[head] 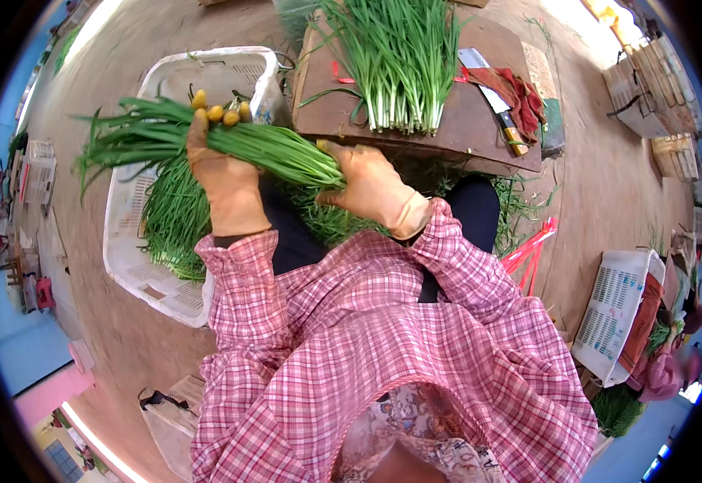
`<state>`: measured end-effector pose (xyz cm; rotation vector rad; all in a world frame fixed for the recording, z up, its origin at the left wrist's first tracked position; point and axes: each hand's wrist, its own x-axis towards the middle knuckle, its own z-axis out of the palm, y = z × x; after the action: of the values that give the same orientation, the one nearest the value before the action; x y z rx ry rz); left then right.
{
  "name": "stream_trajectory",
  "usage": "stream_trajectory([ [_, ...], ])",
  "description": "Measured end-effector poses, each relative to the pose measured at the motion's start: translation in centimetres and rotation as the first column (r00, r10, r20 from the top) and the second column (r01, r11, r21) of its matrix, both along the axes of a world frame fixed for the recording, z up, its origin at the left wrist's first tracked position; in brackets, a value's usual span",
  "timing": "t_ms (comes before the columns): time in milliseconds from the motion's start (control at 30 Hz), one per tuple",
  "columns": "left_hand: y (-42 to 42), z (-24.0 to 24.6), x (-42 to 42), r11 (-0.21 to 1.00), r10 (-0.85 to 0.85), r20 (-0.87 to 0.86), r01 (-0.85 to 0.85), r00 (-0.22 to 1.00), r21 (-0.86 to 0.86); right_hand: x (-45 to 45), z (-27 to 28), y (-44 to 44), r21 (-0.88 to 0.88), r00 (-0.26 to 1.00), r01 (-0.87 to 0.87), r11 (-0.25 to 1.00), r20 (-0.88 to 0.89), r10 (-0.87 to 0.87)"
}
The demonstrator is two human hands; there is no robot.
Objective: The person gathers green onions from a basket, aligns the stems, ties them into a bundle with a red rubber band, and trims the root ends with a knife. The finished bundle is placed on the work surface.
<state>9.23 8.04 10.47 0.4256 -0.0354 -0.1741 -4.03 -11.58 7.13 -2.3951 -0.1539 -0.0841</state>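
Note:
Both hands wear tan rubber gloves. My left hand [221, 175] is closed around the middle of a bunch of long green leafy stalks, like garlic chives [266, 151], with its yellowed fingertips curled over the top. The leaf tips point left, the pale cut ends right. At those cut ends my right hand [369, 187] grips with thumb and fingers. Ahead, a larger bundle of the same greens [402, 72] lies on a brown board [478, 145]. A cleaver [496, 102] with a wooden handle lies on the board beside a red cloth [517, 99].
A white plastic basket [118, 235] holding more greens [176, 211] stands at the left. Loose trimmings [511, 199] cover the floor between board and knees. Red plastic ties [532, 247] are at the right, with another white basket [610, 308] and a person [668, 374] further off.

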Motion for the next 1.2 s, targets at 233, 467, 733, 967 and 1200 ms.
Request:
stream_trajectory([
  [233, -6.5, 3.5, 2.2, 0.878, 0.082, -0.156, 0.002, 0.984, 0.478, -0.7, 0.4, -0.5, 0.793, 0.823, 0.22, 0.568, -0.463, 0.328],
  [467, -7.1, -0.2, 2.1, 0.512, -0.189, -0.198, 0.268, 0.962, 0.816, -2.1, -2.7, -4.4, 0.837, 0.695, 0.535, 0.113, -0.512, 0.504],
  [733, -3.8, -8.8, -8.0, 0.707, -0.419, -0.377, 0.558, 0.826, 0.436, -2.6, -4.8, -5.4, 0.85, 0.716, 0.523, -0.065, -0.396, 0.575],
  [967, -8.3, -8.2, -6.8, 0.498, -0.861, -0.184, 0.859, 0.474, -0.12, -3.3, -2.0, -4.1, 0.828, 0.672, 0.556, 0.065, -0.495, 0.551],
  [1200, -9.0, -5.5, -4.5, 0.804, -0.556, -0.257, 0.59, 0.79, 0.074, -5.6, 1.0, -4.7, 0.762, 0.659, 0.363, 0.536, -0.617, 0.431],
])
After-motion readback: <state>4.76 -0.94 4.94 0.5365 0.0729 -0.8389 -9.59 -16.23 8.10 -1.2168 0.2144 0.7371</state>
